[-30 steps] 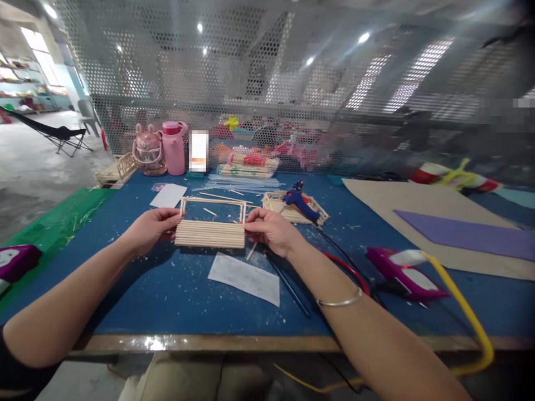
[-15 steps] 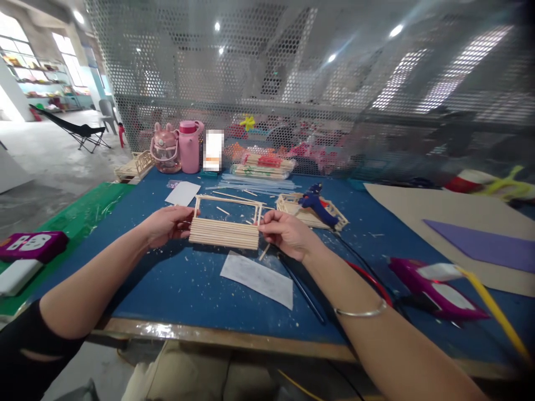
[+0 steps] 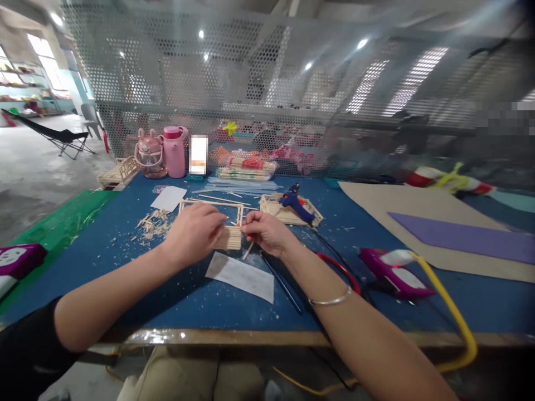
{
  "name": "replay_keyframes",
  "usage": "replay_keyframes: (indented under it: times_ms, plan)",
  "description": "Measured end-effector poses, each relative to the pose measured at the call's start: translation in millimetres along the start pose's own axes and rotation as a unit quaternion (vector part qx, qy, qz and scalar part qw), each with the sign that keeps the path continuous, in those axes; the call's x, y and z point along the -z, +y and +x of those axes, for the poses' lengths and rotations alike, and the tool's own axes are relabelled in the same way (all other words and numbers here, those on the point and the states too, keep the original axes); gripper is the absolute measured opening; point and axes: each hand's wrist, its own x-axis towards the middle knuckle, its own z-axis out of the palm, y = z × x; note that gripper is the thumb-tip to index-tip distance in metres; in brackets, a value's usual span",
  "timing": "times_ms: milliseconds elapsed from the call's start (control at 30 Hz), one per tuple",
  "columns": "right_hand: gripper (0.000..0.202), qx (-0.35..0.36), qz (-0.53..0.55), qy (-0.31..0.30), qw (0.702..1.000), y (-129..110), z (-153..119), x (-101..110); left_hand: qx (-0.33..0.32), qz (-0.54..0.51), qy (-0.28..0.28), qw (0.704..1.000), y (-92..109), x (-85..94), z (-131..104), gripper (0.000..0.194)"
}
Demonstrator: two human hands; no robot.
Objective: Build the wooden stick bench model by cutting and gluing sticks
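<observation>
A small frame of wooden sticks (image 3: 232,238), with a slatted lower part and an open upper rail, is between my hands above the blue table. My right hand (image 3: 267,231) pinches its right edge between thumb and fingers. My left hand (image 3: 195,233) is in front of the frame, hiding its left part; its fingers are bent toward the right side, and what they touch is hidden. A white paper strip (image 3: 242,277) lies just below, beside a dark pen-like rod (image 3: 284,285). A loose stick (image 3: 248,250) is under my right hand.
A blue glue gun (image 3: 297,205) rests on another stick structure (image 3: 267,204). Wood scraps (image 3: 154,225) lie left, with a white card (image 3: 169,198) behind. Pink bottles (image 3: 174,153) stand at the back. Right are a purple device (image 3: 395,273), cables and purple sheet (image 3: 460,236).
My left hand has left the frame's left edge and moved right, across its front. My right hand still holds the right edge. The view has shifted, and the wood scraps now show.
</observation>
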Motion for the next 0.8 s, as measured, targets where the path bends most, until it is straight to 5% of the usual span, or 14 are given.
replay_keyframes:
  times_ms: [100,200,433,567,667,733,800]
  plan:
    - [0.026,0.005,-0.001,0.006,1.0,0,-1,0,0.049,0.043,-0.113,0.991,20,-15.1,18,0.028]
    - [0.024,0.012,0.003,0.0,1.0,1,-2,0,0.09,0.012,-0.15,0.985,23,-22.6,25,0.032]
    - [0.025,0.012,0.002,-0.011,1.0,6,0,0,0.141,-0.042,-0.089,0.985,14,-26.4,21,0.028]
    - [0.023,0.034,-0.118,0.009,0.992,-11,-4,11,0.137,-0.049,-0.072,0.987,12,-29.9,21,0.027]
    - [0.022,0.123,-0.242,0.099,0.957,-34,-18,29,0.129,-0.041,-0.074,0.988,12,-29.7,22,0.028]
    - [0.024,0.176,-0.366,0.123,0.906,-43,-34,37,0.13,-0.031,-0.085,0.987,13,-28.8,23,0.029]
    - [0.032,0.158,-0.519,0.09,0.835,-42,-53,38,0.136,-0.021,-0.095,0.986,15,-27.7,24,0.03]
